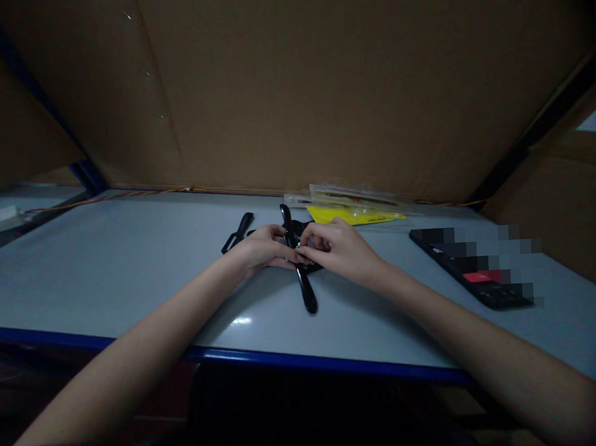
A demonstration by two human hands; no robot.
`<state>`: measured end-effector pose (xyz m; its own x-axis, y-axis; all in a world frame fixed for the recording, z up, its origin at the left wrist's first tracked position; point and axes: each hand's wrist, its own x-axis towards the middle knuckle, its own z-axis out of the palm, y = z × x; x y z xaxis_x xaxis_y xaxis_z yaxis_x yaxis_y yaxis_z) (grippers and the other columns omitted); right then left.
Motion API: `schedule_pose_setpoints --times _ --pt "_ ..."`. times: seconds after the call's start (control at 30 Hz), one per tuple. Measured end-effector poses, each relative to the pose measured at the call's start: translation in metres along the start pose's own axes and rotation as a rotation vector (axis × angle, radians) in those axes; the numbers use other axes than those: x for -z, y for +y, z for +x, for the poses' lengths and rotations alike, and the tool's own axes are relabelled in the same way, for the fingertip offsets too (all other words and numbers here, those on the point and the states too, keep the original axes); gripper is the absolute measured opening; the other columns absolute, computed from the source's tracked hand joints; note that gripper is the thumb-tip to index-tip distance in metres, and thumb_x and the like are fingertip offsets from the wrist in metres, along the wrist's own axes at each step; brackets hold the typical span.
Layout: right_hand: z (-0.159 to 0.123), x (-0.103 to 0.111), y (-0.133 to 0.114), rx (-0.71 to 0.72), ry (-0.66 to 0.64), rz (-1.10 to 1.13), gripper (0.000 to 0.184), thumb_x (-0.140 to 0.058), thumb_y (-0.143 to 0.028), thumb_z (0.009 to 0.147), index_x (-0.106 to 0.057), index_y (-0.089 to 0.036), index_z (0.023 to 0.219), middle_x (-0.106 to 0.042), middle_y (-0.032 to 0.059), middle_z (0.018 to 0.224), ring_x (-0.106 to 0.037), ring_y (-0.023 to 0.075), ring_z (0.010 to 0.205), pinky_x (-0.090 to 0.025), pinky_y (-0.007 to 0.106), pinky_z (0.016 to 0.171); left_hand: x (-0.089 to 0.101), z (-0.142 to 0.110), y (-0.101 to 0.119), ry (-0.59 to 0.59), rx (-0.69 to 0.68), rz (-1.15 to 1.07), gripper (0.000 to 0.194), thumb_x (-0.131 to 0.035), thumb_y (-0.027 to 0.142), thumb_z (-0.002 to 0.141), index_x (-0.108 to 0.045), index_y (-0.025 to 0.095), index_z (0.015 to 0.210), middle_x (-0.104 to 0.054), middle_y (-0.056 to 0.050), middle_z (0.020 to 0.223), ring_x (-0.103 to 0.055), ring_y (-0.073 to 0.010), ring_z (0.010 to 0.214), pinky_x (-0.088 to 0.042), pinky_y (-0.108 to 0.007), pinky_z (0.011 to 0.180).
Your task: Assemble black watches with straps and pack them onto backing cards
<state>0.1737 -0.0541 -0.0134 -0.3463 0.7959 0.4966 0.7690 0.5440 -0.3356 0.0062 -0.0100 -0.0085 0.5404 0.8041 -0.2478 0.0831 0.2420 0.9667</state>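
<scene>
A glossy black bar with two rounded, handle-like ends (307, 296) stands across the middle of the worktable, one end toward me and the other toward the back. My left hand (267, 248) grips its middle from the left, fingers curled around it. On the other side, the fingertips of my right hand (336, 247) pinch together at the bar's centre, near something small and shiny too small to name. Beneath both hands lies a flat black piece (305, 226), mostly covered. Left of my left hand rests a black part with a slotted end (237, 233).
Behind my hands lie clear plastic sleeves (346, 195) with a yellow sheet (357, 215). To the right is a long black package with a red patch (478, 277), partly blurred out. Cardboard walls (291, 90) enclose the back, and a blue edge (285, 355) borders the table's front.
</scene>
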Motion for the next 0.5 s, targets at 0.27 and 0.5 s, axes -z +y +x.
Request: schedule_pose_setpoints --times 0.27,0.5 --pt "0.0007 -0.0026 0.0006 -0.069 0.057 -0.019 0.014 -0.057 -0.028 0.079 -0.058 -0.020 0.091 -0.047 -0.0058 0.053 -0.043 0.0102 0.051 -0.027 0.024 0.057 -0.0016 -0.0004 -0.0007 -0.032 0.001 -0.006 0.052 -0.071 -0.006 0.054 -0.046 0.008 0.097 -0.061 -0.005 0.080 -0.068 -0.0178 0.066 -0.056 -0.030 0.066" --pt "0.0012 -0.0012 -0.0024 0.024 -0.010 -0.067 0.014 -0.050 -0.022 0.082 -0.062 -0.021 0.088 -0.053 -0.0038 0.056 -0.045 0.0106 0.052 -0.028 0.027 0.065 0.0004 0.0012 0.0000 -0.019 -0.015 -0.015 0.050 -0.071 -0.007 0.053 -0.048 0.009 0.094 -0.065 -0.006 0.078 -0.068 -0.0166 0.065 -0.056 -0.029 0.066"
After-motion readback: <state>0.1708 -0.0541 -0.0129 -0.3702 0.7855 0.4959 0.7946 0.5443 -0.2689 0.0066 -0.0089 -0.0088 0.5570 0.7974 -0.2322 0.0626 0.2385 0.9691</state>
